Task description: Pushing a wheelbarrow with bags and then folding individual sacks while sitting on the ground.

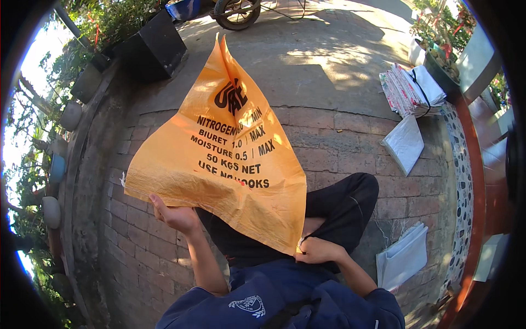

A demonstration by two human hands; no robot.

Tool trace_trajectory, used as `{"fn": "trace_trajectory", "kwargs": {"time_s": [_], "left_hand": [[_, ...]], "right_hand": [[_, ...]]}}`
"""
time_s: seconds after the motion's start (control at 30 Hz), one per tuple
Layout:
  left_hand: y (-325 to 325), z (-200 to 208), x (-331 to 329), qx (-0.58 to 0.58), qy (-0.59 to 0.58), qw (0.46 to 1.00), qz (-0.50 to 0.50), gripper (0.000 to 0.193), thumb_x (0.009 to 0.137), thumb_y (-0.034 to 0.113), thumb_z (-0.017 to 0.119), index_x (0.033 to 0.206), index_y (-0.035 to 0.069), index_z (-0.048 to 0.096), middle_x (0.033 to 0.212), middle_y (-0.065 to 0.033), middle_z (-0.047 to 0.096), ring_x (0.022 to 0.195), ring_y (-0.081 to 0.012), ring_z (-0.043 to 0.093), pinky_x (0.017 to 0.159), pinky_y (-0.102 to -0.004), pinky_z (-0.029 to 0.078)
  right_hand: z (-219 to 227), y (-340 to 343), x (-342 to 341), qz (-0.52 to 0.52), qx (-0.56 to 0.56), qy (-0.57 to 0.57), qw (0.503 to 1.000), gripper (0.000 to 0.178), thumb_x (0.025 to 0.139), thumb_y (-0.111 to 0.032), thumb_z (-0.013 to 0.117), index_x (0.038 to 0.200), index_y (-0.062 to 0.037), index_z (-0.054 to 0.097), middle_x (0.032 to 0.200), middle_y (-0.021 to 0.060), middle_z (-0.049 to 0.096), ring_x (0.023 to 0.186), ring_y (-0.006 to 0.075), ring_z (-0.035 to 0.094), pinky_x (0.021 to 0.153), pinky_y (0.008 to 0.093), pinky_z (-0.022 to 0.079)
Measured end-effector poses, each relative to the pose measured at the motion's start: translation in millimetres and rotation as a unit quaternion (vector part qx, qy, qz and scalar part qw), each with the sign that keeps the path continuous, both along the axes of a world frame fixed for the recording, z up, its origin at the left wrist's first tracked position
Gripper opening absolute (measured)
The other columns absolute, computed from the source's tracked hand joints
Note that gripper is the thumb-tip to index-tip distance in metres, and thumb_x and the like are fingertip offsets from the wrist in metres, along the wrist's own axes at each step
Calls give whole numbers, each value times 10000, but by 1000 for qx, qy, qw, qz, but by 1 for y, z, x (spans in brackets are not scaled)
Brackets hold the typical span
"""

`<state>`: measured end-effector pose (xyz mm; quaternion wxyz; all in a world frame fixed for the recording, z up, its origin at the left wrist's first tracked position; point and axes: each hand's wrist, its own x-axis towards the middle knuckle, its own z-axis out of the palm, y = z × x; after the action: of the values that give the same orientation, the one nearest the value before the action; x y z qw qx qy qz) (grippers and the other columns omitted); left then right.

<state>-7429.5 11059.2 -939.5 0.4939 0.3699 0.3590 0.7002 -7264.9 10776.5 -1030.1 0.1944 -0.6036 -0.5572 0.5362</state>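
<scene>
A large orange woven sack (257, 203) with dark printing spreads in front of me, over my crossed legs. It rises to a peak at its far end, with a crease running down its middle. My left hand (178, 217) is closed on the near left edge, its fingers partly hidden behind the sack. At the near right corner my right hand (320, 250) pinches the sack between thumb and fingers. A small dark bit shows by those fingertips, too small to name. White thread ends hang at the sack's left corner.
On the brick paving (350, 148) to my right lie a tied stack of folded sacks (402, 90), a flat white folded sack (404, 143) and a folded pale sack (402, 257) with loose threads. Potted plants line the left; a wheelbarrow wheel (237, 13) stands far ahead.
</scene>
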Motion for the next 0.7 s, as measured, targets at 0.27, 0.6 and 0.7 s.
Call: {"fn": "trace_trajectory", "kwargs": {"time_s": [0.27,0.6,0.7], "left_hand": [[10,1,-21,3,7,998,55,591,934,389,416,1288,-79,350,1298,-202,400,1156,-298,449,974,-415,378],[10,38,-54,-51,238,959,142,458,937,295,425,1020,-136,557,972,-180,612,790,-228,623,702,-328,524],[7,49,-55,-60,168,979,97,447,924,305,449,985,-123,562,950,-168,616,774,-230,629,691,-324,525]], "right_hand": [[12,16,17,117,-23,139,983,388,946,-324,441,875,-18,668,776,122,651,710,187,606,678,308,452],[47,-46,104,-225,184,396,871,397,820,-292,482,779,35,703,801,163,675,832,265,640,832,346,457],[64,-60,102,-257,253,373,855,392,805,-283,482,738,34,702,773,167,674,774,274,651,790,363,481]]}}
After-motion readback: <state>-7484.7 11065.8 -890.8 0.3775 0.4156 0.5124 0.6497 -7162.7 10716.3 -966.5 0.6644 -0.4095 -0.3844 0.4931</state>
